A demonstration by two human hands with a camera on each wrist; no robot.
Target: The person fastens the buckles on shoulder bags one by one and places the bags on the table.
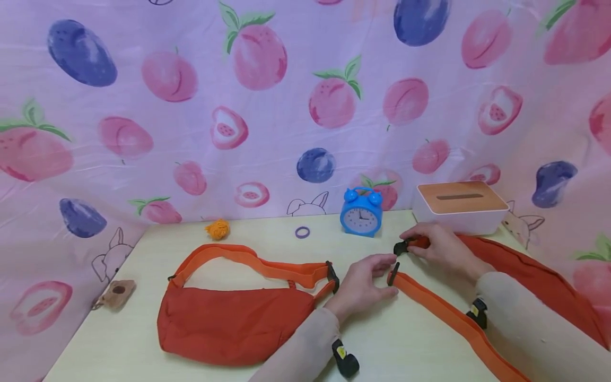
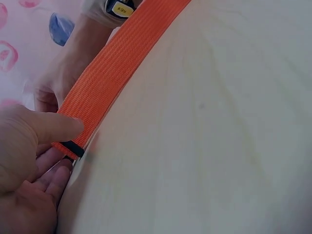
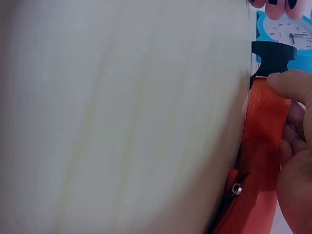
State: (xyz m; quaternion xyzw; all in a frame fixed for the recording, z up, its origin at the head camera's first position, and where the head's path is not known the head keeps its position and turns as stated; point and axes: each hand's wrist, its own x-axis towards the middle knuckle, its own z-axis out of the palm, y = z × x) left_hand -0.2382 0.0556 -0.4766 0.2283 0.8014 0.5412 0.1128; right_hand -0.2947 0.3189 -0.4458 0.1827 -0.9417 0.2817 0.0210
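Observation:
An orange-red waist bag (image 1: 234,323) lies at the left, its strap joined by a black buckle (image 1: 332,277). A second orange-red waist bag (image 1: 520,265) lies at the right, partly behind the right forearm. My right hand (image 1: 441,248) pinches its short strap (image 3: 265,109) just behind a black buckle half (image 3: 274,57), thumb on top. My left hand (image 1: 360,284) has its thumb over the end of the long orange strap (image 1: 439,307), with fingers beneath; a black buckle piece (image 1: 393,274) sits at that end. The two buckle pieces are apart.
A blue alarm clock (image 1: 361,212) and a tissue box with a wooden lid (image 1: 460,207) stand at the back. A purple ring (image 1: 302,232) and an orange ball-like item (image 1: 218,229) lie farther left. A small brown pouch-like item (image 1: 118,294) lies by the left table edge.

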